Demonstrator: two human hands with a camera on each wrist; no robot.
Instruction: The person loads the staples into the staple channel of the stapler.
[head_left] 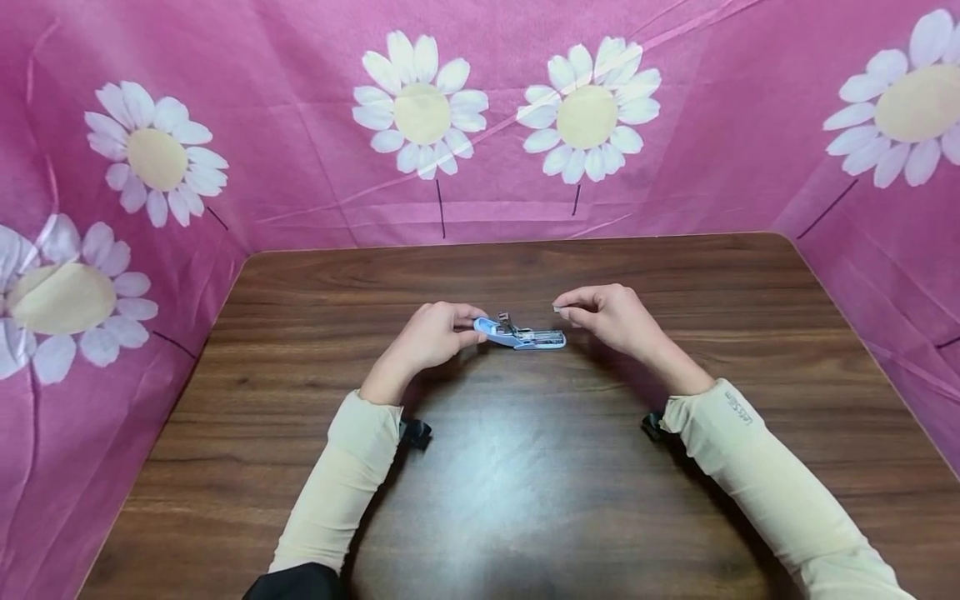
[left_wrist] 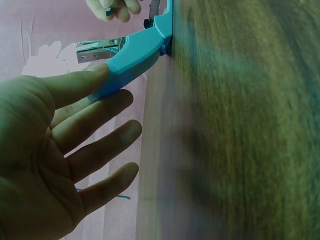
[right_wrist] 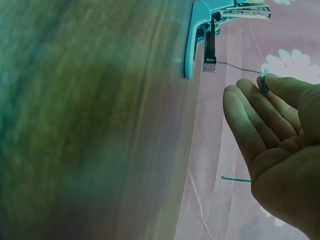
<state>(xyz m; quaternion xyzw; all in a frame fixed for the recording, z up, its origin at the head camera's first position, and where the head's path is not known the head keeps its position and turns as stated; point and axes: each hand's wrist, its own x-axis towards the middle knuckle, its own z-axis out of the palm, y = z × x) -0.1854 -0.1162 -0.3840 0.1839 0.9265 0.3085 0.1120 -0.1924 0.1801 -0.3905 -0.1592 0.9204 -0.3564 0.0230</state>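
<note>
A light blue stapler (head_left: 517, 335) lies on the table with its top swung wide open, its metal magazine and hinge parts exposed. At its left end my left hand (head_left: 429, 337) pinches the blue top between thumb and index finger; the left wrist view shows the other fingers spread away from the blue cover (left_wrist: 135, 55). To the right, slightly above the stapler's far end, my right hand (head_left: 618, 317) pinches a small strip of staples (right_wrist: 264, 82) between thumb and fingertip. This strip is apart from the stapler. In the right wrist view the magazine (right_wrist: 210, 50) hangs beside the blue base.
The brown wood-grain table (head_left: 495, 467) extends around both hands. A pink cloth (head_left: 510, 196) with white daisies rises behind it and along both sides. Dark wrist straps (head_left: 416, 434) show below the cream sleeves.
</note>
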